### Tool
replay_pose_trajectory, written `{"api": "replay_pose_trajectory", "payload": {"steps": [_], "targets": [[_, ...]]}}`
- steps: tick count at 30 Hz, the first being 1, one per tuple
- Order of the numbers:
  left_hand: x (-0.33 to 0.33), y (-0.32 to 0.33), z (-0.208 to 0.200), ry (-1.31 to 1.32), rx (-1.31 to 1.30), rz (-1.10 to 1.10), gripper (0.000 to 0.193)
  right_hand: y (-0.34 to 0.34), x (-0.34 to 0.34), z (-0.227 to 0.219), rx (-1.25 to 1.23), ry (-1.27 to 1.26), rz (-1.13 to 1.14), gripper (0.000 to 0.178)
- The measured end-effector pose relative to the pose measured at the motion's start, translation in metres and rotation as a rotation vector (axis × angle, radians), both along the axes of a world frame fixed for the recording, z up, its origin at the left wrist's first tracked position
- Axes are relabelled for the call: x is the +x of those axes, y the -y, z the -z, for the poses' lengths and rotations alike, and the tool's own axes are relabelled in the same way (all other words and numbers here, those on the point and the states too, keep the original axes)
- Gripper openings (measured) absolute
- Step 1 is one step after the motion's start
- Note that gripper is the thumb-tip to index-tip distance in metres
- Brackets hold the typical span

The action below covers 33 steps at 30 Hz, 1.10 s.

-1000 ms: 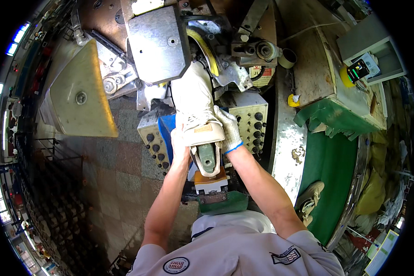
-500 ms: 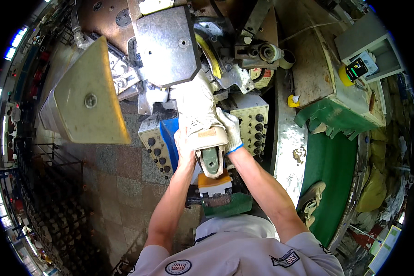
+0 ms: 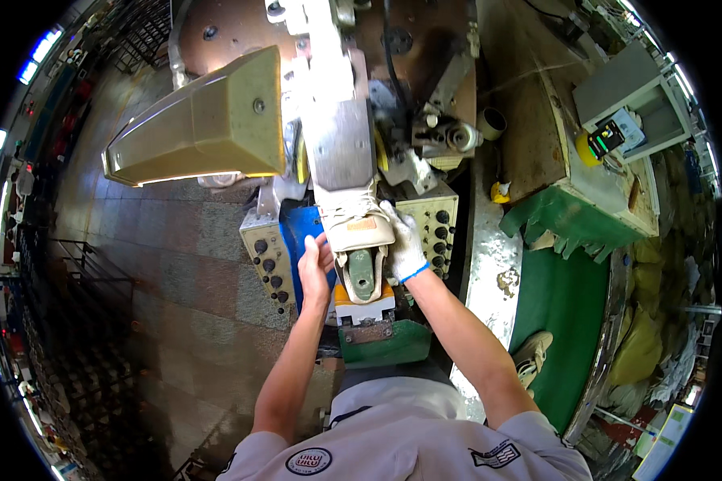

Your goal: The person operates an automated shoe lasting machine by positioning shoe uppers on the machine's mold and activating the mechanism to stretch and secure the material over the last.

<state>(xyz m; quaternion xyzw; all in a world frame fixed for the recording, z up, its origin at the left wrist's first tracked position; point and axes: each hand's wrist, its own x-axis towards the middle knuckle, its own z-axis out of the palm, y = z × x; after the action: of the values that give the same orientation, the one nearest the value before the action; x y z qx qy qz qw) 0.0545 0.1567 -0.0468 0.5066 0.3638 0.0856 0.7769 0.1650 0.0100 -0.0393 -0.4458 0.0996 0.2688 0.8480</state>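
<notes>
Left hand (image 3: pixel 316 260) has come away from its hold on the beige shoe (image 3: pixel 359 234) since the earlier frames, and the brushed-metal plate (image 3: pixel 342 144) now sits over the shoe's front; the cream hood (image 3: pixel 253 120) has shifted too.

Head view: left hand is bare, wide, fingers loosely spread just beside the shoe; can't tell if fingertips touch. Right hand (image 3: pixel 407 244), in a white knit glove with blue cuff trim, lies along the shoe's right side; finger closure partly hidden, can't tell how firm.

Shoe is soft-looking, laced, on a hard green last (image 3: pixel 361 276) with a round hole, set between plate and an orange-brown pad (image 3: pixel 346 295). Cream boxy control panels (image 3: pixel 435 212) carry black round knobs; smooth blue panel (image 3: pixel 298 228) on the left. Scuffed wooden counter (image 3: pixel 537 152) at right, ragged green cloth (image 3: pixel 573 220) along its edge.

Markings: small tan rectangular patch on the shoe, print too small; raised marks on the last; pale shirt (image 3: pixel 377 441) bears a round red-and-dark badge (image 3: pixel 309 461) and a dark striped one (image 3: pixel 495 454).
</notes>
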Motion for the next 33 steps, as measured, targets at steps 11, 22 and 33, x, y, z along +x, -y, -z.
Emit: {"api": "replay_pose_trajectory", "payload": {"steps": [11, 22, 33], "targets": [[0.030, 0.007, 0.005, 0.238, -0.192, 0.074, 0.044, -0.009, -0.003, -0.001, 0.080, 0.109, -0.029, 0.046], [0.035, 0.007, 0.007, 0.408, -0.006, 0.111, 0.042, -0.011, 0.001, 0.004, 0.067, 0.054, -0.012, 0.035], [0.038, 0.004, 0.020, 0.349, 0.061, 0.114, 0.050, -0.013, 0.001, 0.006, 0.058, 0.043, 0.005, 0.031]]}}
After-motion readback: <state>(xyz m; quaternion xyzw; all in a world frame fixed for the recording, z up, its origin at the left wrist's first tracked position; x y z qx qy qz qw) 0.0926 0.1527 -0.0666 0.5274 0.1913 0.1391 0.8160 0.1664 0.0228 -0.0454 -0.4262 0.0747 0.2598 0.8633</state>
